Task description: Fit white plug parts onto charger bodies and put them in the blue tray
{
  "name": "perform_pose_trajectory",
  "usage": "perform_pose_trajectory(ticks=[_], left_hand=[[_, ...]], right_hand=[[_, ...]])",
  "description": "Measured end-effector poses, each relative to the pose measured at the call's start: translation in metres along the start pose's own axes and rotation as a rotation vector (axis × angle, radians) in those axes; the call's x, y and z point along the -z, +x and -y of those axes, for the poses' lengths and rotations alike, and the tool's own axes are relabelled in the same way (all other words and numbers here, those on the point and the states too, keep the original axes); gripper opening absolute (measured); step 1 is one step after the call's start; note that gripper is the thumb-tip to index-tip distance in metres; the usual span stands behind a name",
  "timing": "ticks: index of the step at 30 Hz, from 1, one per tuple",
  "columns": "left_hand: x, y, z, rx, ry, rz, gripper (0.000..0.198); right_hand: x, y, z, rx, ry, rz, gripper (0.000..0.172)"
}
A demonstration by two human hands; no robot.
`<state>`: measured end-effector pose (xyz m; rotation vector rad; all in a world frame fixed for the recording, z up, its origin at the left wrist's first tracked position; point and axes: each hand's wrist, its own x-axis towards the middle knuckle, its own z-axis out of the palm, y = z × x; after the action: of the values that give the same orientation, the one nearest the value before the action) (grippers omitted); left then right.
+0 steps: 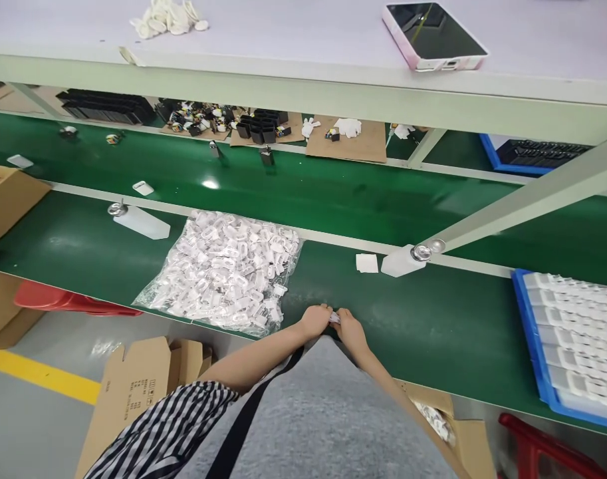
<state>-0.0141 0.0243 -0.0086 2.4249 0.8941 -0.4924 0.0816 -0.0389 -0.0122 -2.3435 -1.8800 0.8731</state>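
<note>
Head view: left hand point(317, 320) and right hand point(352, 334), grip pinching small white piece point(335, 319) near tabletop point(413, 326) edge, probably for steadiness; bag of parts point(228, 273) to left, likely for easy reach.

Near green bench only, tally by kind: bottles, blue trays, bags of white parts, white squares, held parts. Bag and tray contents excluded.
White bottles: 2
Blue tray: 1
Bag of white parts: 1
White square: 1
Held part: 1
Total: 6
</note>
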Motion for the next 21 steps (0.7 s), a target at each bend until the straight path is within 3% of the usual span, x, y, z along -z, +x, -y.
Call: perform_pose_trajectory(ticks=[7, 14, 18, 21], left_hand=[[0.006, 0.002, 0.003, -0.111, 0.049, 0.017, 0.019], [0.005, 0.005, 0.004, -0.076, 0.011, 0.011, 0.02], [-0.005, -0.001, 0.011, -0.019, -0.107, -0.069, 0.025], [-0.009, -0.01, 0.014, 0.001, -0.229, -0.21, 0.02]], right_hand=[[0.002, 0.001, 0.003, -0.069, 0.006, 0.009, 0.006], [-0.004, -0.003, -0.001, -0.052, 0.092, -0.046, 0.008], [-0.021, -0.004, -0.009, -0.034, 0.339, -0.163, 0.017], [-0.022, -0.006, -0.01, 0.023, 0.494, -0.24, 0.024]])
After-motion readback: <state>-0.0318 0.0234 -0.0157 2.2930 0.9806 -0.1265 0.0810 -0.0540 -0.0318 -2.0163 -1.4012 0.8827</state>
